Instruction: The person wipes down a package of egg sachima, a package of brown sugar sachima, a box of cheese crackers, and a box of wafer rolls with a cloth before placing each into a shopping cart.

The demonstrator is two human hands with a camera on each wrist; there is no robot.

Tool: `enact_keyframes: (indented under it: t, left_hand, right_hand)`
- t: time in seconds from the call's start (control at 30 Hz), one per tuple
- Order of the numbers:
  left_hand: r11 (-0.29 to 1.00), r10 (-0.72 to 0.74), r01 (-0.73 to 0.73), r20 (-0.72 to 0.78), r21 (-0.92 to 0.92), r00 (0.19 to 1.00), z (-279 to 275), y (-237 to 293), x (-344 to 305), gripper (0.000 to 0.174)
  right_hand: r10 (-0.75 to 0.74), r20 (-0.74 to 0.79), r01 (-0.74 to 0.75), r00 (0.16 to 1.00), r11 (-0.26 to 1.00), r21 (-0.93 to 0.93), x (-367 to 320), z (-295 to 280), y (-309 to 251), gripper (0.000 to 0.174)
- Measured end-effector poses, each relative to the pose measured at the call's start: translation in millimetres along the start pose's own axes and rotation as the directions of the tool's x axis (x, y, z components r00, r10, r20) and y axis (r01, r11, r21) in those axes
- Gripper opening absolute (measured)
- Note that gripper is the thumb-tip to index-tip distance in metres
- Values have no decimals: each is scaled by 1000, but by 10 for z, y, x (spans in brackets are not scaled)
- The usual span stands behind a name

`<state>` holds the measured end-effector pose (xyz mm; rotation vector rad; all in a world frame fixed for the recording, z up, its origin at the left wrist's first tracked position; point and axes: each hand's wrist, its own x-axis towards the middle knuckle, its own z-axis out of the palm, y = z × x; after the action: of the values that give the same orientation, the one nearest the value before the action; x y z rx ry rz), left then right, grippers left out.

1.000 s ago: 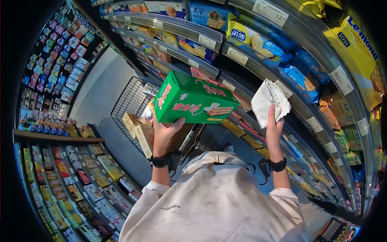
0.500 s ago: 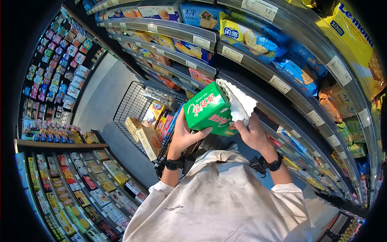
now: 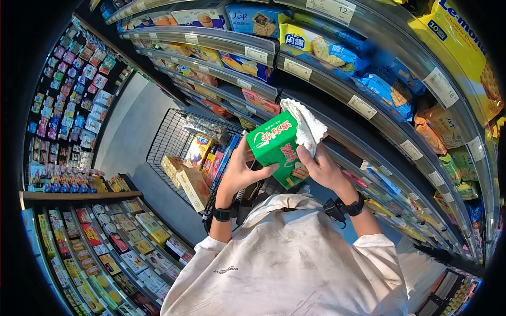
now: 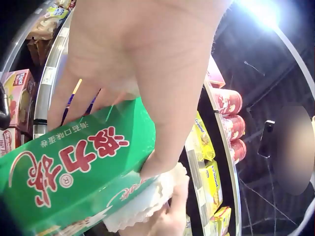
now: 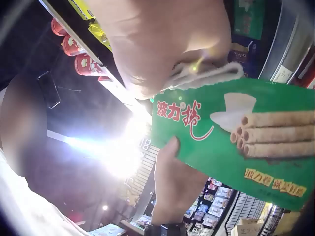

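Observation:
A green box (image 3: 271, 138) of rolled wafer sticks, with red and white lettering, is held up in front of the chest. My left hand (image 3: 238, 173) grips it at its left end, thumb along the near side. A white cloth (image 3: 310, 126) lies over the right part of the box, held in my right hand (image 3: 326, 173). In the left wrist view the cloth (image 4: 147, 204) lies against a side of the box. The right wrist view shows the side of the box (image 5: 236, 142) with wafer rolls printed on it, the cloth (image 5: 211, 76) bunched under the palm.
A wire shopping cart (image 3: 164, 125) stands beyond my left hand, holding a cream carton (image 3: 194, 188), a yellow pack (image 3: 199, 148) and other packs. Shelves of crackers with price tags (image 3: 298, 68) curve along the right. Low racks of packaged snacks (image 3: 121, 242) line the left.
My right hand has brought the cloth from the right onto the box. The box has moved right and turned in my left hand, uncovering the cart's contents.

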<state>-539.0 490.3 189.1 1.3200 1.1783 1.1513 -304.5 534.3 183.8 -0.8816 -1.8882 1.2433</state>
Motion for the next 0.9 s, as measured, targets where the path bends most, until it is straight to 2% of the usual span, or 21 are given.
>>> enact_keyframes:
  t: [0.13, 0.2, 0.23, 0.27, 0.3, 0.33, 0.37, 0.43, 0.5, 0.57, 0.7, 0.77, 0.83, 0.9]
  left_hand:
    - [992, 5, -13, 63, 122, 998, -44, 93, 29, 75]
    - [991, 7, -15, 56, 134, 998, -28, 128, 34, 75]
    - [989, 14, -23, 58, 146, 998, -18, 139, 52, 75]
    - [988, 19, -29, 68, 151, 997, -11, 126, 67, 75]
    - [988, 18, -29, 70, 151, 997, -10, 104, 73, 75]
    - [990, 18, -28, 70, 142, 997, -5, 76, 76, 74]
    - [991, 20, -29, 72, 132, 997, -2, 47, 86, 73]
    - [988, 31, -39, 60, 148, 998, 5, -17, 93, 73]
    - [986, 41, -48, 43, 162, 998, 22, -83, 94, 73]
    - [967, 78, -57, -75, 247, 994, 56, -128, 98, 70]
    - [954, 94, -74, -57, 292, 994, 98, -127, 144, 68]
    - [938, 91, -67, -55, 340, 994, 111, -198, 143, 67]
    - [930, 75, -58, -35, 363, 997, 98, -212, 136, 69]
    - [940, -60, 61, -14, 337, 998, 87, -182, 131, 72]
  right_hand:
    - [-92, -79, 100, 993, 989, 112, -97, 14, 109, 63]
    - [213, 26, -209, 977, 923, 324, -97, -27, 50, 60]
    - [210, 26, -207, 977, 923, 325, -56, -26, 36, 60]
    - [63, -29, -58, 998, 989, 134, 12, -24, 26, 59]
    - [-92, -54, 88, 994, 994, -69, 86, -20, 3, 58]
    - [-224, -141, 200, 964, 965, -169, 194, -17, -104, 57]
    - [-223, -145, 197, 964, 965, -171, 232, -74, -104, 57]
    - [-317, -22, 277, 948, 860, -429, 260, -201, -101, 56]
    - [-312, 5, 281, 950, 848, -449, 251, -253, -157, 55]
    - [-255, 74, 248, 964, 763, -596, 232, -257, -135, 61]
    - [-236, 68, 229, 969, 766, -601, 222, -135, -165, 67]
    - [-240, 118, 263, 963, 761, -593, 223, -65, -222, 71]
    - [-229, 161, 279, 960, 747, -603, 202, -26, -232, 72]
    - [-236, 159, 284, 959, 772, -569, 194, -2, -197, 69]
